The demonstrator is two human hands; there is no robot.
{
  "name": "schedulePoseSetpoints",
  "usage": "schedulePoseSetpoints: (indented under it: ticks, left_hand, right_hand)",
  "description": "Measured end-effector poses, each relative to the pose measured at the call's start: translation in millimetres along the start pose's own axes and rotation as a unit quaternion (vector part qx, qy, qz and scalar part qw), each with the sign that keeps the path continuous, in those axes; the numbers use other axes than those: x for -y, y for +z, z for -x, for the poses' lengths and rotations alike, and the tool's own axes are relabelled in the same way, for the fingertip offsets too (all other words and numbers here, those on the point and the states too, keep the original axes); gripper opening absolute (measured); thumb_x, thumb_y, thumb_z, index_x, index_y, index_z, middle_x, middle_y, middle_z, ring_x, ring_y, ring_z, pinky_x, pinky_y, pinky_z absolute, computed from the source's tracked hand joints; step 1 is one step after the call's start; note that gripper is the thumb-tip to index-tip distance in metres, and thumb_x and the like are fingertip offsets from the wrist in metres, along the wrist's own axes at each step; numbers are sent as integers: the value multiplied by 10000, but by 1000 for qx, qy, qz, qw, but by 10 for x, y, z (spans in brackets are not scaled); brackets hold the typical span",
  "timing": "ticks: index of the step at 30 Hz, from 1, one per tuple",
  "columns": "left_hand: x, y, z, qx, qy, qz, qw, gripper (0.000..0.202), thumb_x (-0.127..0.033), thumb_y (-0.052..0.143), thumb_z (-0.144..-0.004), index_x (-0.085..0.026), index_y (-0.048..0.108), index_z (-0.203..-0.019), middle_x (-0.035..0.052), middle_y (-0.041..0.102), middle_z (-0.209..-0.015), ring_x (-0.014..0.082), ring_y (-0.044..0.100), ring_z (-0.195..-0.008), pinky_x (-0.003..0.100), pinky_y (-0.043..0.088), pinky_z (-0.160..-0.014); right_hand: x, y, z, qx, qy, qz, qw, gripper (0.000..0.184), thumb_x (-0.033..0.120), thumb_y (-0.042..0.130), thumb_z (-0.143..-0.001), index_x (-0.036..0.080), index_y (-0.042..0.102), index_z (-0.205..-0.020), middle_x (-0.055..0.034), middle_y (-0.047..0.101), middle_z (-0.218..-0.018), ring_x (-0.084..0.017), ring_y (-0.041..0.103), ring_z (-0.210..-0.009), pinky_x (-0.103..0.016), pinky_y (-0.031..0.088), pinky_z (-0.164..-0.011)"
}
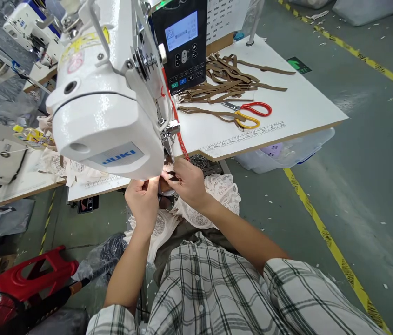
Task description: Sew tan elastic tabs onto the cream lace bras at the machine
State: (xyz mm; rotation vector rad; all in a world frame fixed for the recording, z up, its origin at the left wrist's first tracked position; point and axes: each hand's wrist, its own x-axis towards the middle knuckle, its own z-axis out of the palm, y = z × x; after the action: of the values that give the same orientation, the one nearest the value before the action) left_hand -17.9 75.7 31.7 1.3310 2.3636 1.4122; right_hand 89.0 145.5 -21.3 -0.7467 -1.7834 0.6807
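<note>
My left hand (143,203) is closed in a pinch under the head of a white sewing machine (103,116), beside its lit needle area. Whatever lies between those fingertips is hidden. Just to the right, my right hand (189,183) is also pinched closed, close to the presser foot. A small dark thing shows at its fingertips, too small to name. A white lace bra (222,195) hangs below both hands and spreads over my lap. An orange-red tape (182,145) runs down behind the needle.
On the white tabletop (304,104) lie brown fabric strips (229,81), scissors (250,114) with red and yellow handles, and a printed ruler. A control panel (180,44) stands behind the needle. Below are a clear plastic bin (287,151) and a red stool (30,274).
</note>
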Motion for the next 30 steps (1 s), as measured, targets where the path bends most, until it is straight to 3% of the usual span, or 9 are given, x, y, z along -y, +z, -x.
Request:
schedulePoseSetpoints:
  ticks: [7, 11, 15, 17, 20, 22, 24, 27, 30]
  left_hand:
    - [65, -83, 9, -33, 147, -101, 983, 242, -362, 675, -863, -179, 678, -704, -31, 560, -575, 119, 523, -566, 239, 393, -564]
    - [166, -183, 86, 7, 355, -99, 930, 192, -207, 684, -861, -182, 687, -1052, 65, 742, -920, 146, 681, -759, 235, 498, -682]
    - [176, -176, 99, 126, 504, -59, 853, 331, -148, 662, -861, -193, 639, -1188, 132, 708, -1205, 206, 717, -1007, 267, 558, -810]
    - [155, -158, 33, 175, 535, -41, 826, 292, -154, 638, -881, -197, 647, -1169, 114, 737, -1138, 193, 728, -966, 258, 561, -791]
    - [159, -158, -122, 175, 547, -39, 818, 251, -159, 668, -865, -198, 658, -1113, 70, 766, -959, 166, 732, -832, 242, 543, -732]
    - [186, -162, -203, 144, 547, -56, 823, 221, -173, 691, -853, -217, 663, -1068, 37, 753, -858, 143, 711, -744, 230, 521, -685]
    - [203, -150, -218, 111, 531, -70, 837, 151, -182, 692, -852, -226, 665, -994, 10, 731, -792, 121, 678, -680, 217, 495, -639]
    - [167, -99, -103, 83, 421, -70, 901, 33, -176, 654, -870, -206, 654, -857, -10, 682, -707, 106, 633, -647, 207, 461, -616]
    - [76, -49, 90, 66, 294, -69, 951, 93, -183, 646, -873, -194, 649, -780, -24, 617, -653, 94, 583, -621, 198, 425, -591]
  right_hand:
    - [4, -52, -41, 34, -20, 11, 999, 299, 434, 436, -963, 194, 584, -866, -50, 568, -767, -176, 521, -721, -293, 360, -647]
    - [102, -366, 56, 137, 110, -111, 978, 262, 351, 470, -938, 203, 485, -722, 16, 451, -665, -121, 416, -617, -273, 311, -597]
    - [103, -906, 407, 347, 276, -277, 853, 309, 389, 511, -918, 210, 451, -674, 29, 367, -633, -100, 316, -582, -261, 267, -558]
    - [-5, -1199, 586, 367, 352, -362, 782, 333, 459, 600, -857, 216, 483, -662, 35, 361, -596, -87, 297, -541, -256, 243, -517]
    - [-260, -1536, 702, 199, 480, -443, 730, 422, 498, 750, -700, 220, 450, -598, 90, 261, -517, -26, 157, -445, -217, 107, -425]
    - [-400, -1612, 674, 79, 513, -446, 729, 448, 457, 746, -717, 216, 389, -592, 110, 180, -544, -8, 68, -457, -192, 42, -418]
    - [-446, -1530, 617, 21, 507, -432, 746, 382, 426, 684, -804, 204, 416, -646, 104, 168, -584, -12, 70, -473, -169, 54, -426]
    - [-298, -1161, 577, 36, 519, -466, 716, 371, 558, 582, -872, 188, 559, -869, 89, 316, -615, -13, 160, -469, -158, 119, -421]
    - [10, -716, 583, 139, 544, -562, 607, 490, 661, 523, -874, 178, 568, -941, 77, 399, -628, -21, 174, -450, -159, 136, -390]
